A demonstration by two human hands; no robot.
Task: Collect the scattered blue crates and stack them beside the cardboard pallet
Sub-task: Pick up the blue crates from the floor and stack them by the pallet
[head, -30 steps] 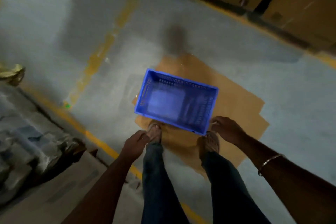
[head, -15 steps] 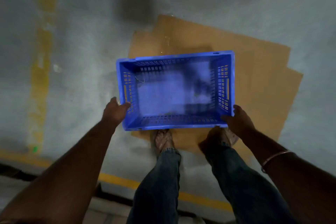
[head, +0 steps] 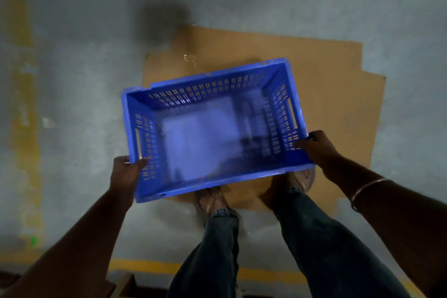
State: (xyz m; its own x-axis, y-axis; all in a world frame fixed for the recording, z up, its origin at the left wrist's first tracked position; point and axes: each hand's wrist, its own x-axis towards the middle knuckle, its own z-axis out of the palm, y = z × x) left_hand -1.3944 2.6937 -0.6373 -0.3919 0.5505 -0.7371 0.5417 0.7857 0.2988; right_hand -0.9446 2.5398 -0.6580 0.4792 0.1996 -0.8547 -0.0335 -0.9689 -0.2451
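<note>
**Blue crate held over the cardboard sheet**

Left of the crate, worn yellow paint streaks the grey concrete floor (head: 79, 84). The left hand (head: 124, 173) grips the near-left corner of the blue crate (head: 210, 128); its long axis runs left-right, tilted, mouth upward. The right hand (head: 316, 147) grips its right wall. Beneath lie the cardboard sheet (head: 338, 94) and sandalled feet (head: 212, 201).

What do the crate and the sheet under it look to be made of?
Blue crate: moulded plastic by the look, fairly matt, with slotted vent walls and cut handle slots. Brown sheet on the floor: likely flat cardboard, dull tan, with straight cut edges and overlapping layers.
</note>
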